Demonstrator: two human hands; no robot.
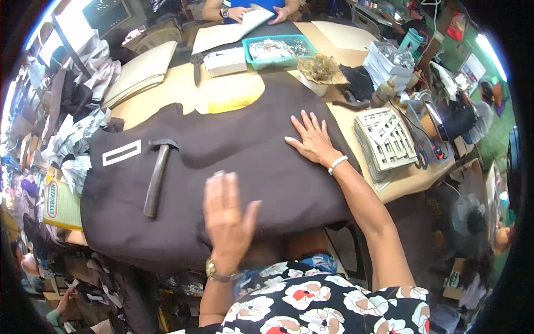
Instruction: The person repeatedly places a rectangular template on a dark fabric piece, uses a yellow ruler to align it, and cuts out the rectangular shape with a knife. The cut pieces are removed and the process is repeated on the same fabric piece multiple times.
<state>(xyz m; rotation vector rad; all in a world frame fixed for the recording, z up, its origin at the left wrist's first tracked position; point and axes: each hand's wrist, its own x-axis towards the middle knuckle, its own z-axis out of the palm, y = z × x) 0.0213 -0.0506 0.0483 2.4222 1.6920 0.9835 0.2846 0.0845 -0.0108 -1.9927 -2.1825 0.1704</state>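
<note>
From my remote seat, starting at the left, I see a pale rectangular frame (138, 147) lying on the dark brown sheet (261, 167), which drapes over the bench's near edge. Just right of it, a hammer (158, 181) rests on the sheet. Then comes the left hand (227, 214), blurred, fingers together, thumb apart, holding nothing; I cannot tell whether it touches the sheet. The right hand (316, 142) lies palm down there, fingers spread wide. Rightmost, slotted cards (387, 139) sit stacked on the bench (414, 181). I judge the step to be smoothing; the next move calls for flat, even pressure.
</note>
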